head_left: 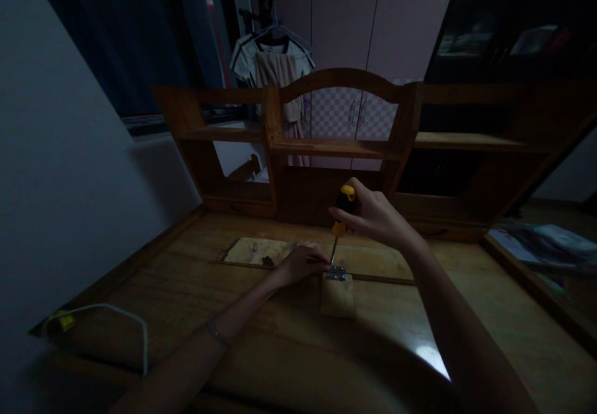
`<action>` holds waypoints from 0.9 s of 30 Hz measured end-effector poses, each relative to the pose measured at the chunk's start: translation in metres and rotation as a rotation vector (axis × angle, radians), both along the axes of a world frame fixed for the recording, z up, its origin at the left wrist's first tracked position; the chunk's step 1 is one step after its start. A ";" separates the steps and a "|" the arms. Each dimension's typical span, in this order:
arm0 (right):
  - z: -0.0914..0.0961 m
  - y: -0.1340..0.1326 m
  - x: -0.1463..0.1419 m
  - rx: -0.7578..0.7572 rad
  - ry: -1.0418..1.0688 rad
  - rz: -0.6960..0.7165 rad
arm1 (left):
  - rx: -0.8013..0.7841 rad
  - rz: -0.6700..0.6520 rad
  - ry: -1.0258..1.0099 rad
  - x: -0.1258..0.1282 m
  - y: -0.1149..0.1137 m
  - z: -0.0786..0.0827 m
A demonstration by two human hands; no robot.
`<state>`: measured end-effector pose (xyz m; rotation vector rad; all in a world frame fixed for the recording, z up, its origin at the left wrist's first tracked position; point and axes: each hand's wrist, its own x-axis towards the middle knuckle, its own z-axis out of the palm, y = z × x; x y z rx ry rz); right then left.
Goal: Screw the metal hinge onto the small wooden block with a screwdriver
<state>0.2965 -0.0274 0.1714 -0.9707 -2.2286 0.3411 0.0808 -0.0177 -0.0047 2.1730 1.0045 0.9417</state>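
My right hand [373, 212] is wrapped round the black and yellow handle of a screwdriver [346, 200], which points down and leans slightly. Its tip meets the left part of a small metal hinge [336, 272]. One leaf of the hinge rests along a small square wood block [337, 296], and the other lies against a long wood board [377, 262]. From the left, my left hand [303, 261] reaches in with its fingers pinched together at the hinge, right by the screwdriver tip. What sits between those fingertips is too small to make out.
All of this lies on a wooden desk [196, 296]. A wooden shelf unit [336, 147] rises along the back. At the left edge are a white cord [116, 309] and a yellow object [65, 321]. Clothes [275, 66] hang behind the shelves, before a pink cabinet [345, 22].
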 end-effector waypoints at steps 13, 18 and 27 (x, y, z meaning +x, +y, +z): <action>0.003 -0.004 -0.002 -0.009 -0.048 -0.005 | 0.079 -0.031 0.031 0.001 0.000 0.006; 0.002 -0.004 -0.002 -0.021 -0.036 0.012 | 0.119 -0.024 0.069 0.001 0.001 0.007; 0.005 -0.005 0.004 -0.012 0.033 -0.039 | 0.093 -0.059 0.064 0.000 0.004 0.002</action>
